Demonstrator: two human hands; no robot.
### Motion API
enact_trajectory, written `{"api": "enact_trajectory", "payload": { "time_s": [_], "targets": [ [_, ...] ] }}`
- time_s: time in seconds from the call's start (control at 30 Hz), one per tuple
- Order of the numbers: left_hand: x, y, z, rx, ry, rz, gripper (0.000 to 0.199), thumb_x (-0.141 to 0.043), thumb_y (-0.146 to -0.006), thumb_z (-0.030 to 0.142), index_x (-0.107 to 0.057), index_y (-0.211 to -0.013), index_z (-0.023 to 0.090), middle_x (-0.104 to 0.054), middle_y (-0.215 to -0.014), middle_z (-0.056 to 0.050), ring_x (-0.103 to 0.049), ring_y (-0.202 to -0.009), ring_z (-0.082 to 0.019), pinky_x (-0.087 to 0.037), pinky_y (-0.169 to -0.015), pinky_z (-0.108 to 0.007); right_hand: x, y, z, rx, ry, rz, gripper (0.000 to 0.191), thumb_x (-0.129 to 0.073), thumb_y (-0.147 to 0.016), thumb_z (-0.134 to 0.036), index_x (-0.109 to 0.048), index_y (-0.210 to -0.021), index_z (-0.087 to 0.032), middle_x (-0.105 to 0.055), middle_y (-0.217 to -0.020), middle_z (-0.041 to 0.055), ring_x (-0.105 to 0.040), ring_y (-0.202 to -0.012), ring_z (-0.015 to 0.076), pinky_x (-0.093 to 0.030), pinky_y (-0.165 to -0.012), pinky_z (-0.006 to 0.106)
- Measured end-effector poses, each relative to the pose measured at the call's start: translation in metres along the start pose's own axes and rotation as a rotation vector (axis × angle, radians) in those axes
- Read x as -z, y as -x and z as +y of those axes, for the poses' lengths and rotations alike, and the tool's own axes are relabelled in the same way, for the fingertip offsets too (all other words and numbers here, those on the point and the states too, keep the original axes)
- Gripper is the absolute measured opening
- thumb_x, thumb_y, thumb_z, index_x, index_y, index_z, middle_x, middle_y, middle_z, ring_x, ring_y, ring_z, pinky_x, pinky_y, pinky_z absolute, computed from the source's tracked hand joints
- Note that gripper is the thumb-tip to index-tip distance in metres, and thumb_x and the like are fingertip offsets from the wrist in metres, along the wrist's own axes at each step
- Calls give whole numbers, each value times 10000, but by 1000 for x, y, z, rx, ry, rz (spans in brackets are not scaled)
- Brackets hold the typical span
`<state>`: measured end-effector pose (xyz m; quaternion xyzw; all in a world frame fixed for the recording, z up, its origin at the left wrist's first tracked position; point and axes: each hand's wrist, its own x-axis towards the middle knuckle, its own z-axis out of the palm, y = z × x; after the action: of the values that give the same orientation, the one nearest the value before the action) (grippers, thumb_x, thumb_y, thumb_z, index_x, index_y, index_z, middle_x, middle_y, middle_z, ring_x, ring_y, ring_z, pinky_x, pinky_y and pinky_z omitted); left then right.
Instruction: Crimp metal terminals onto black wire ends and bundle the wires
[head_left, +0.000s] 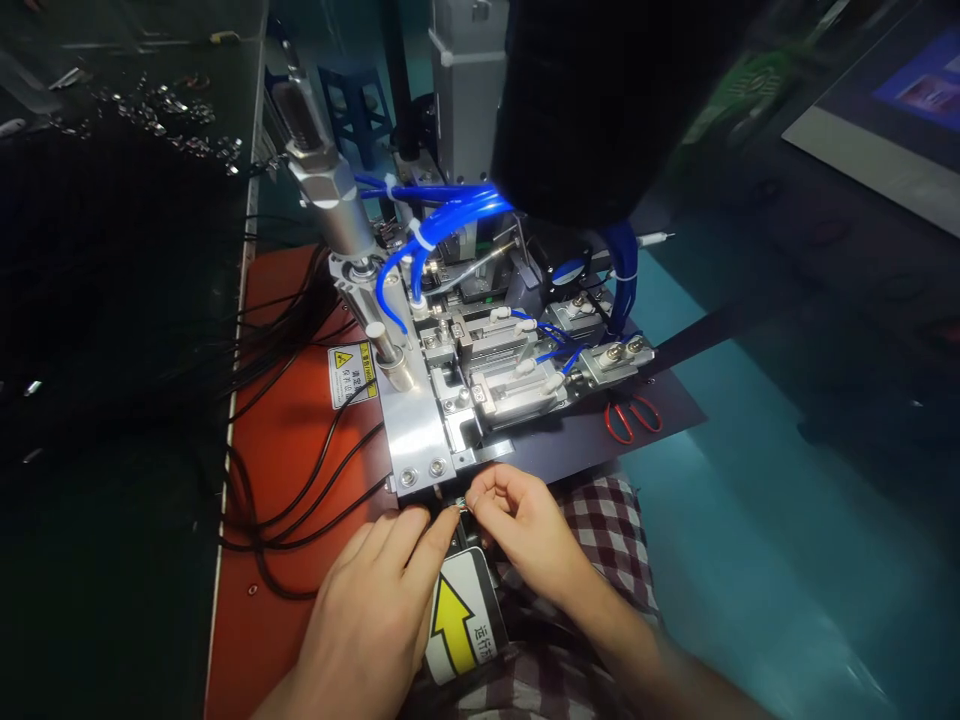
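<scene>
Pinched nearly closed at the machine's front edge, the fingers of the left hand (379, 590) and right hand (529, 530) meet at small thin wire ends (461, 506), apparently light, flexible and easily bent, best gripped by the insulation near the tips.

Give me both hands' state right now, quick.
Left hand: thumb tip at a tiny piece; whether the grip is closed can't be told.
Right hand: pinched closed, apparently on that piece, too small to identify.
</scene>
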<state>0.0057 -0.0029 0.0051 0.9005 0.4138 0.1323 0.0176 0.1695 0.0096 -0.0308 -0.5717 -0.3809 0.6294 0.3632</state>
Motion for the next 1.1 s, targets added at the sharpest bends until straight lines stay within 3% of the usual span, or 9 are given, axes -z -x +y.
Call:
{"api": "enact_trajectory", "payload": {
  "time_s": [0.17,0.43,0.57,0.77,1.0,1.1],
  "targets": [
    [-4,3,3,18,-6,-44,384,-378,-811,34,-529,-1162,81,-611,-875,-100,-545,-688,-203,-495,-570,-325,-3,0,-2,20,36,51,108,-552,-750,-249,-511,-678,-178,-412,-528,-71,-385,-475,77,-313,-454,212],
    [3,3,5,128,94,-109,365,-364,-848,67,-570,-1142,132,-594,-865,-86,-569,-742,-192,-530,-624,-319,0,0,-4,-31,-39,-41,128,-530,-756,-272,-507,-682,-170,-473,-474,-70,-424,-440,83,-309,-475,221],
    [11,29,7,277,199,-81,396,-315,-886,91,-501,-1230,156,-577,-1051,-106,-591,-935,-167,-538,-770,-271,0,2,-2,12,-50,-57,158,-544,-759,-301,-505,-678,-170,-475,-472,-71,-421,-442,83,-311,-483,225],
    [4,78,23,458,-128,-75,501,-410,-899,258,-342,-1394,223,-533,-1264,-111,-554,-1077,-261,-538,-813,-433,0,1,4,56,-45,-67,157,-535,-768,-300,-520,-688,-165,-482,-477,-69,-446,-453,88,-334,-497,232],
    [1,77,3,323,-226,-35,563,-430,-900,344,-293,-1430,213,-476,-1383,-71,-484,-1209,-261,-492,-919,-414,2,-1,3,72,-41,-73,135,-539,-757,-279,-529,-687,-163,-484,-479,-69,-456,-454,92,-353,-515,238],
    [3,74,-2,329,-221,-52,538,-418,-907,340,-318,-1420,214,-471,-1389,-65,-476,-1224,-246,-501,-915,-382,1,-1,4,80,-46,-73,122,-536,-757,-265,-530,-690,-162,-482,-488,-71,-454,-459,88,-350,-519,234]
  ]
}}
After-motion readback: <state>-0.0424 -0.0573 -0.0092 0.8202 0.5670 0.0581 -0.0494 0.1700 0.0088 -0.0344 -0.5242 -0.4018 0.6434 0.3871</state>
